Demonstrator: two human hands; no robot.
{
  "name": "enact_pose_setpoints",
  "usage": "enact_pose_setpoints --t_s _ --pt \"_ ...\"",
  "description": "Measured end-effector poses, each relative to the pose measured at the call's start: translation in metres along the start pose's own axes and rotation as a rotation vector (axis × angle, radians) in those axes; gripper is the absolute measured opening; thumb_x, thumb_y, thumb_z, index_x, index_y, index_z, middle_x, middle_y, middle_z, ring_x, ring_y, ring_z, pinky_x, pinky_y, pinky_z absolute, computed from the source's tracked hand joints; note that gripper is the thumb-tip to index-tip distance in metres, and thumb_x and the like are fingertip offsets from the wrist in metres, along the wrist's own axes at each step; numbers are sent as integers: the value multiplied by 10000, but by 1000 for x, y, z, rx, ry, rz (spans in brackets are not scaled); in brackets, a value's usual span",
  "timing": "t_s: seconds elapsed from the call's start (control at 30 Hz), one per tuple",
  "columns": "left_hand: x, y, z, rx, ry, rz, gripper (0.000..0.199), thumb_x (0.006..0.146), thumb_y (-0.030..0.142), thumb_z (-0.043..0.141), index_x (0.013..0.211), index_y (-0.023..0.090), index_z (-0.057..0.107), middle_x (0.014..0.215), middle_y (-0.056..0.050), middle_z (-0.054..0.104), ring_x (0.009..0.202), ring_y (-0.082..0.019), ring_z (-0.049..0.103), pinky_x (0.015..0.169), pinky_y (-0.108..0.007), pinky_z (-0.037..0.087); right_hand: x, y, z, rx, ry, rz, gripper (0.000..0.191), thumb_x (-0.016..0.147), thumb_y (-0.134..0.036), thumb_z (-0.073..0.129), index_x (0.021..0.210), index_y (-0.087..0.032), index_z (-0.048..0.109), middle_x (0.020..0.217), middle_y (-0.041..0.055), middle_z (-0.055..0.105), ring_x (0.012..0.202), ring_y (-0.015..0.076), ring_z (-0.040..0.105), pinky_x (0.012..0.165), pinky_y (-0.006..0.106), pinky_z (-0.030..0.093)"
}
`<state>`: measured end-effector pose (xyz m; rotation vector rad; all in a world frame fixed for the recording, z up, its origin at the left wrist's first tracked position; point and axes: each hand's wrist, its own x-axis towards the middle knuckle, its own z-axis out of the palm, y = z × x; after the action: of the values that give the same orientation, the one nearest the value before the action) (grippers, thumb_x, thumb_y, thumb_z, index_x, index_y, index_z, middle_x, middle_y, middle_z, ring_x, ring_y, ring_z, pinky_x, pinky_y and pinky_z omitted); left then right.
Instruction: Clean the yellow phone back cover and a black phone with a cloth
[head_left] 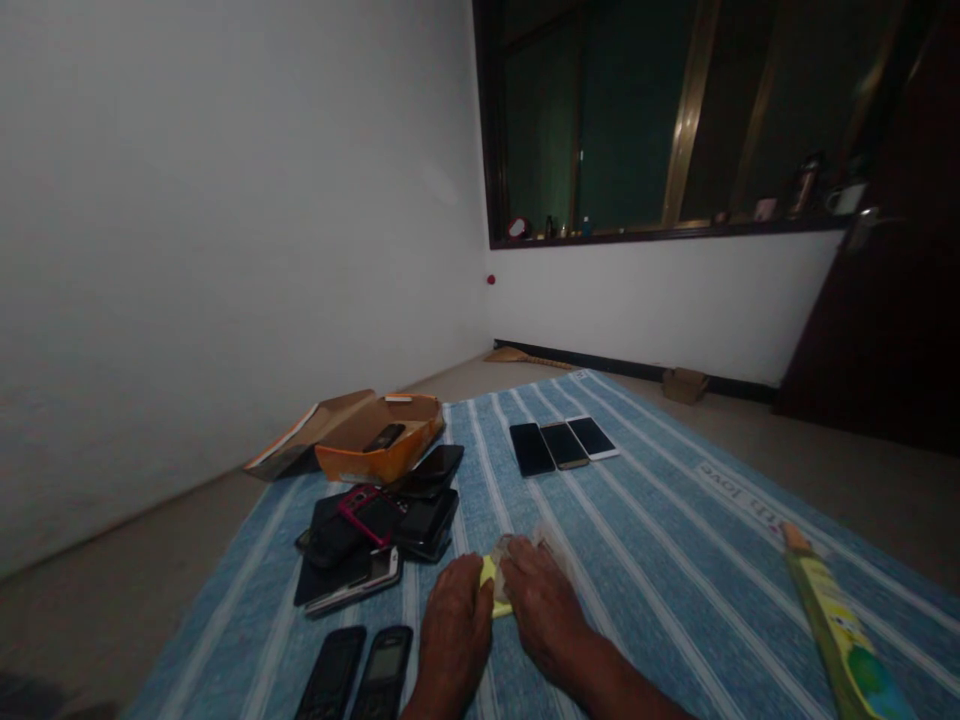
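Both hands are low in the middle of the view, close together over the striped blue cloth [637,560]. My left hand [455,620] has its fingers closed at the left edge of a small yellow object [502,604]. Over its right side, my right hand [541,605] is closed on a pale, crumpled cloth or tissue [555,549], pressed against the yellow object. My fingers hide much of both things. Left of my hands, two old keypad phones [385,668] lie side by side, and a pile of dark phones [360,530] sits behind them.
An open orange box [382,462] with a phone inside stands at the back left. Three smartphones [564,446] lie in a row farther back. A yellow-green packet [847,640] is at the right edge. A wall and a dark door [885,300] surround the cloth.
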<state>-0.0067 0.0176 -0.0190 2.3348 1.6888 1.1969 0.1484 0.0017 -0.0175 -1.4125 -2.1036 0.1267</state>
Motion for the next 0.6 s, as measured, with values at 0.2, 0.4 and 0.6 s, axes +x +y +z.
enact_pose_setpoints --t_s 0.2,0.4,0.6 --pt "2 1 -4 -40 -41 -44 337 874 254 402 1056 174 674 1056 -106 724 1009 -248 679 918 -464 555 6 -9 0 35 -3 -71 419 930 -114 444 1332 -184 542 1385 115 555 1311 231 472 1110 453 357" --pt "1 1 -5 -7 -33 -2 330 861 257 424 1043 163 683 1040 -120 729 990 -261 683 895 -462 566 -22 8 8 -21 62 -5 446 912 -73 418 1317 -186 565 1434 110 511 1353 256 432 1097 486 377" --pt "2 2 -5 -9 -35 7 334 858 247 415 1037 163 684 1030 -115 731 988 -255 685 899 -445 567 -14 3 -6 20 -11 1 409 921 -94 435 1283 -202 592 1431 85 520 1355 242 432 1112 470 360"
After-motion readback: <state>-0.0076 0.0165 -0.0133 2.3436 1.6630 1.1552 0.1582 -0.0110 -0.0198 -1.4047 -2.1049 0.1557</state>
